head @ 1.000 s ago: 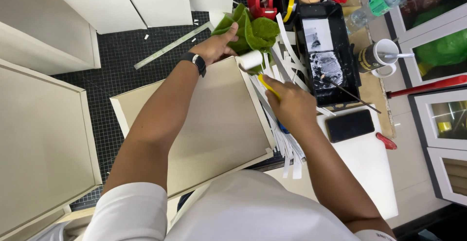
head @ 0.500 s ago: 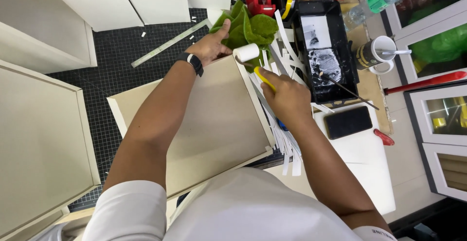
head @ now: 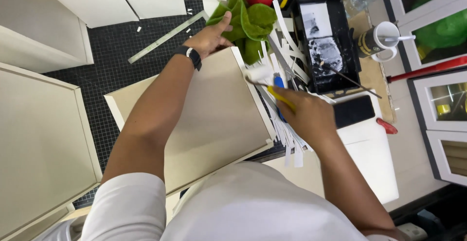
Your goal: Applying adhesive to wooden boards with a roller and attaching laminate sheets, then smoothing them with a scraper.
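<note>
Cream panel [head: 204, 119] flat, slightly skewed; small paint roller [head: 260, 73] (yellow-blue handle) apparently touching its right edge.
</note>
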